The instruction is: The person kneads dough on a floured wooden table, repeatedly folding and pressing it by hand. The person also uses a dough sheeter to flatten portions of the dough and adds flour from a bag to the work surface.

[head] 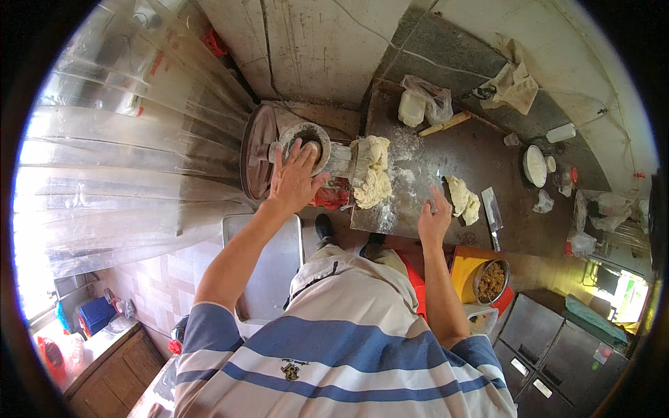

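Observation:
My left hand [298,180] lies palm down over the round mouth of a floury machine hopper [325,140], fingers spread; a pale lump, likely dough, shows under the fingers. A large wheel [261,151] stands at the machine's left. At the machine's right end, a rough mass of dough [372,175] rests at the table's edge. My right hand [436,217] hovers near the table's front edge, holding nothing, its fingers partly spread. Just right of it lies a smaller piece of dough [463,200], and beyond that a cleaver [492,211].
Flour dusts the dark table [418,172]. Farther back are a wooden rolling pin [445,124], a plastic container [412,108] and a white bowl [535,166]. A metal bowl of brown filling [491,282] sits below the table at right. A metal tray [266,277] stands at lower left.

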A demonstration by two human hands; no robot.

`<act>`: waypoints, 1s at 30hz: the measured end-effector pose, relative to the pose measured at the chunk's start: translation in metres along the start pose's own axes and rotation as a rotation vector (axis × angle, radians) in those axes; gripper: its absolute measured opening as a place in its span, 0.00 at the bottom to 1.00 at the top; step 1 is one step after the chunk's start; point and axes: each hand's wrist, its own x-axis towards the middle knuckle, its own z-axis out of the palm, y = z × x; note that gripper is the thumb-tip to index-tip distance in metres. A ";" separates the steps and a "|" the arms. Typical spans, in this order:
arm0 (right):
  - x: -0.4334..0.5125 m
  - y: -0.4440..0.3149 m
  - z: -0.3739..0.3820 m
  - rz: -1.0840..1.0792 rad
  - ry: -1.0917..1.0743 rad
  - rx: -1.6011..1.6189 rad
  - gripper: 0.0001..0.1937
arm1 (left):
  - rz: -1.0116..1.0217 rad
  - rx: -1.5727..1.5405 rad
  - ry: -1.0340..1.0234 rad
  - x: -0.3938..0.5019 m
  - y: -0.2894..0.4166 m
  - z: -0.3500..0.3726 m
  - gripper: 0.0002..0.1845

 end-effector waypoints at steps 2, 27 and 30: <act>-0.002 0.004 -0.002 -0.012 -0.001 -0.014 0.23 | -0.028 0.040 -0.060 0.003 -0.002 -0.001 0.39; -0.033 0.058 -0.026 0.229 0.049 0.067 0.21 | -0.065 0.187 -0.271 0.024 0.004 -0.010 0.45; -0.035 0.065 -0.030 0.175 0.072 0.011 0.22 | -0.087 0.216 -0.257 0.027 0.006 -0.007 0.46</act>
